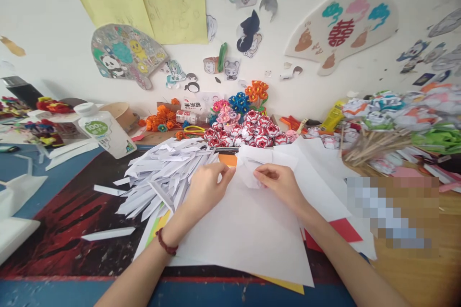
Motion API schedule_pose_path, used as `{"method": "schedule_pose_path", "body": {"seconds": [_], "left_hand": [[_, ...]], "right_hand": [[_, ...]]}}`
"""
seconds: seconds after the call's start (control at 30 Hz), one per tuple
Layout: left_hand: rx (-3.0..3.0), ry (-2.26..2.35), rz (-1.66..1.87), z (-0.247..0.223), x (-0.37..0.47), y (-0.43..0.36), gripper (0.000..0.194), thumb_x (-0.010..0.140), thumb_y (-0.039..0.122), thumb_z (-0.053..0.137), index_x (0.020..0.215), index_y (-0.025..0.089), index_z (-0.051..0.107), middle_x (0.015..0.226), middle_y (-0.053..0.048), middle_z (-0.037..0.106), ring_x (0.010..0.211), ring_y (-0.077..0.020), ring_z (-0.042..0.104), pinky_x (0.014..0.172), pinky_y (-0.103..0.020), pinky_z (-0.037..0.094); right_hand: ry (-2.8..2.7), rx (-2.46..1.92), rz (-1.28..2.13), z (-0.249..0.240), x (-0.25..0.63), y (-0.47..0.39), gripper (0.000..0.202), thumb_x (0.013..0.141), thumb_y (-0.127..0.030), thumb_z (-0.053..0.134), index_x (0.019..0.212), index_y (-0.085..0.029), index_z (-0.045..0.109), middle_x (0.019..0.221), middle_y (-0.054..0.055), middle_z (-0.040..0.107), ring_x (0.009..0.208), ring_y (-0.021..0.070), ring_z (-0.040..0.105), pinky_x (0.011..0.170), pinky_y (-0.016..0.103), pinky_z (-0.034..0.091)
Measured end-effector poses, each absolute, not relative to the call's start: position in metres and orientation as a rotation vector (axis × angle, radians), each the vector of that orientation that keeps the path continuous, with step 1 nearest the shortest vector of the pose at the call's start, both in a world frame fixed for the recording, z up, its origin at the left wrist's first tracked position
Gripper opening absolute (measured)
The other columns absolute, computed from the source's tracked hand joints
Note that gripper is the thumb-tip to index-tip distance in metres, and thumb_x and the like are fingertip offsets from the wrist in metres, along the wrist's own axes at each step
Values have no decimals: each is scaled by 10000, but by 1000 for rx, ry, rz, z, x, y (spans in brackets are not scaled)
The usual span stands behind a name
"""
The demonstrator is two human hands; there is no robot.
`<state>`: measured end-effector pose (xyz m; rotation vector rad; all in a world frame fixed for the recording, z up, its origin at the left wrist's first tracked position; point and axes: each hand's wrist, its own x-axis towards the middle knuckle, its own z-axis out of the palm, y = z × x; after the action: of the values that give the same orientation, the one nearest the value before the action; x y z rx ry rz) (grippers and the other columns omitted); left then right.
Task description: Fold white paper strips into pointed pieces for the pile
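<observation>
My right hand (279, 182) pinches a small piece of thin white paper (252, 165) between thumb and fingers. At that piece's left edge is my left hand (211, 184), with thumb and forefinger closed together; whether the paper edge or something else is between them I cannot make out. Under both hands lie large white sheets (248, 235), with yellow and orange paper edges showing from beneath. Left of my left hand rises a heap of folded white paper strips (154, 172). A single strip (108, 234) lies apart on the dark red mat (68, 216).
Behind the sheets sit red-and-white paper flowers (257, 129) and orange, blue and pink flowers. A white bottle (106, 129) stands back left. Stick-stemmed paper flowers (382, 139) pile up at right. Red paper (345, 230) lies by my right forearm. The wall closes off the back.
</observation>
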<state>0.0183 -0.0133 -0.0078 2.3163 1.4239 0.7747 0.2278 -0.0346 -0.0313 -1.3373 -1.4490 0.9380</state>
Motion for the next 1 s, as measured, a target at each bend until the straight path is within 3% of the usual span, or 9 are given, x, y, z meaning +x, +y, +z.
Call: {"method": "schedule_pose_path", "body": {"seconds": [0.2, 0.53, 0.7, 1.0], "left_hand": [[2299, 1213, 669, -20, 32, -23, 274, 862, 401, 507, 716, 186, 591, 658, 9, 605, 591, -126, 510, 576, -245, 339], [2146, 1188, 650, -24, 35, -20, 306, 830, 398, 535, 641, 158, 541, 570, 32, 487, 544, -100, 395, 532, -233, 285], [2064, 1112, 587, -22, 32, -18, 264, 817, 357, 540, 671, 144, 596, 580, 31, 496, 555, -99, 401, 532, -236, 287], [2041, 1061, 551, -14, 25, -13, 299, 805, 344, 549, 587, 149, 487, 564, 48, 446, 558, -88, 389, 547, -234, 288]], "right_hand": [[-1318, -1172, 1338, -36, 224, -36, 354, 712, -489, 700, 790, -158, 602, 674, 50, 691, 566, 171, 642, 563, 302, 511], [-1332, -1108, 1503, -35, 225, -36, 293, 756, -414, 694, 793, -135, 613, 703, 58, 702, 602, 164, 665, 607, 304, 528], [-1350, -1095, 1451, -33, 228, -36, 278, 751, -405, 703, 747, -138, 627, 681, 47, 691, 575, 140, 625, 570, 273, 488], [-1180, -1121, 1200, -37, 238, -30, 199, 734, -324, 741, 761, -149, 650, 662, 45, 688, 557, 134, 599, 552, 264, 462]]}}
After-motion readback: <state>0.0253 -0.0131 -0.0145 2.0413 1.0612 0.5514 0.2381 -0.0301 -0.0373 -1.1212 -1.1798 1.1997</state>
